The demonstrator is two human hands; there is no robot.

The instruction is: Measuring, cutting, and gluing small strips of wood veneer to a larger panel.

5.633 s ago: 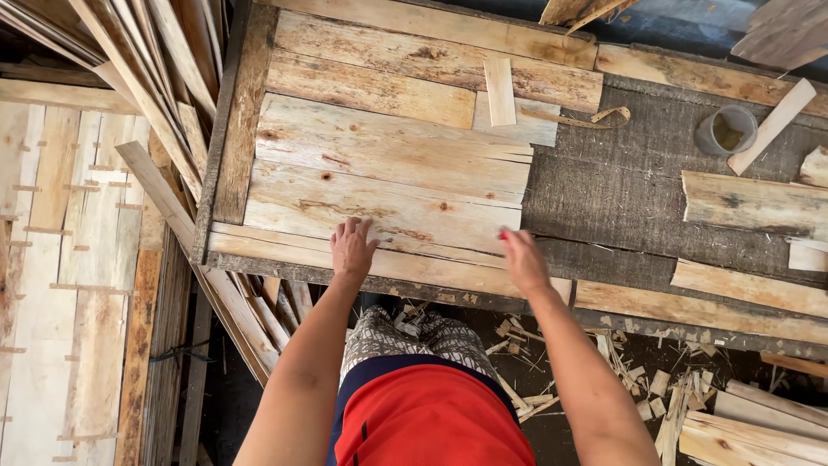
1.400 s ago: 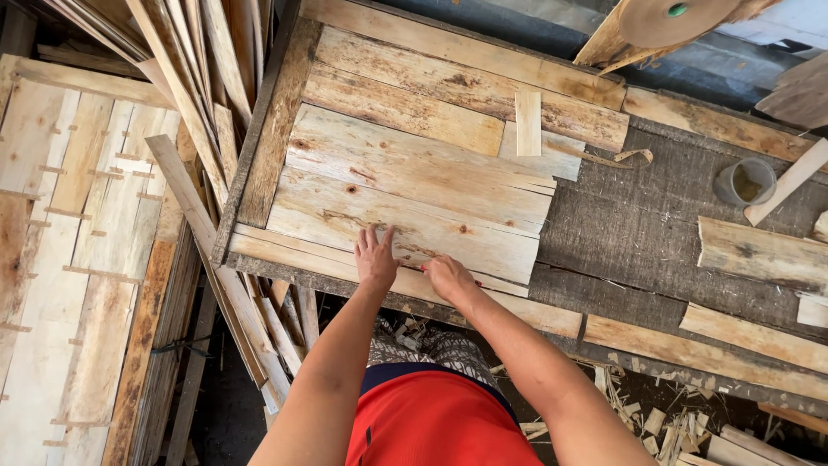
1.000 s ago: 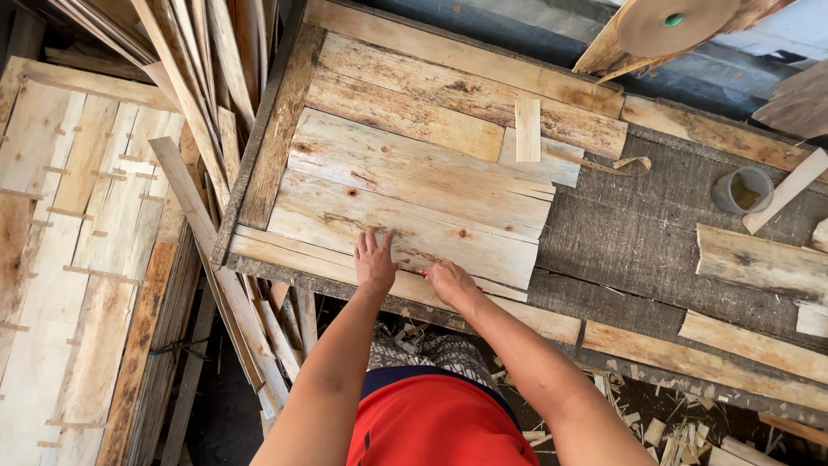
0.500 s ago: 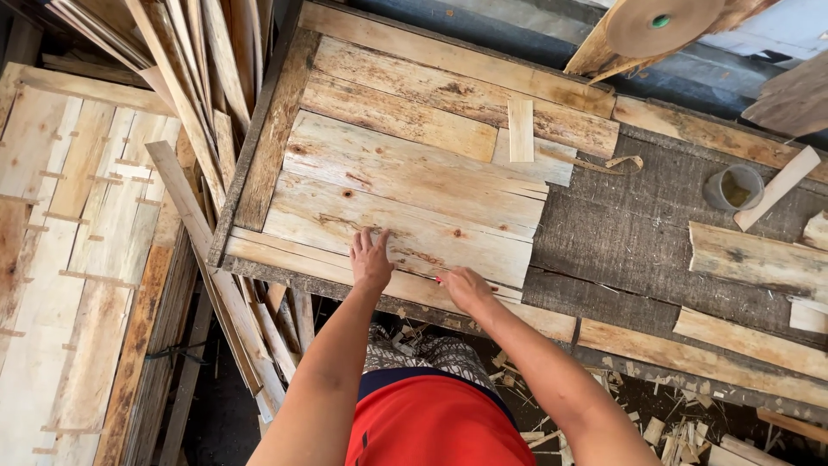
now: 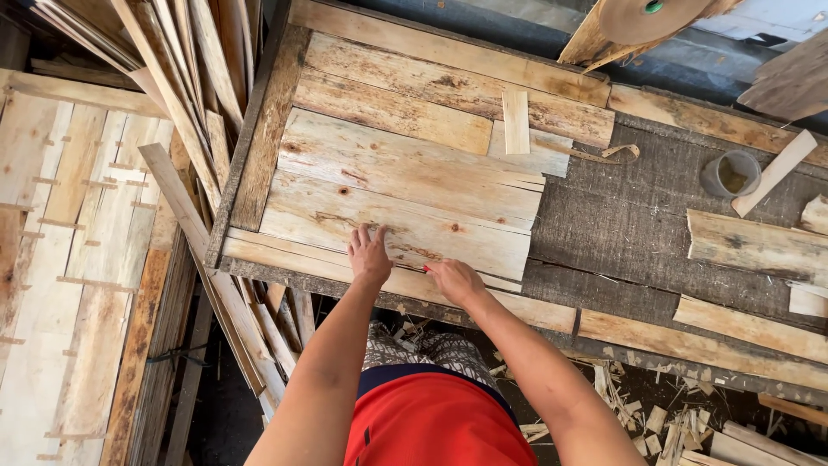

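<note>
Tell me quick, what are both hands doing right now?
Left hand: open, flat on the wooden board, holding nothing.
Right hand: loosely curled on the board's near edge; grip unclear.

Rough old wooden bench [image 5: 621, 224] with a dark weathered top, pretty much covered on the left by pale boards [image 5: 405, 185] laid side by side. A short slat [image 5: 516, 122] sits on top of them near the back. Over on the right there's a small grey cup [image 5: 730, 174], a stick [image 5: 774, 173] leaning against it, and a few loose planks [image 5: 759, 246] along the front edge.
</note>
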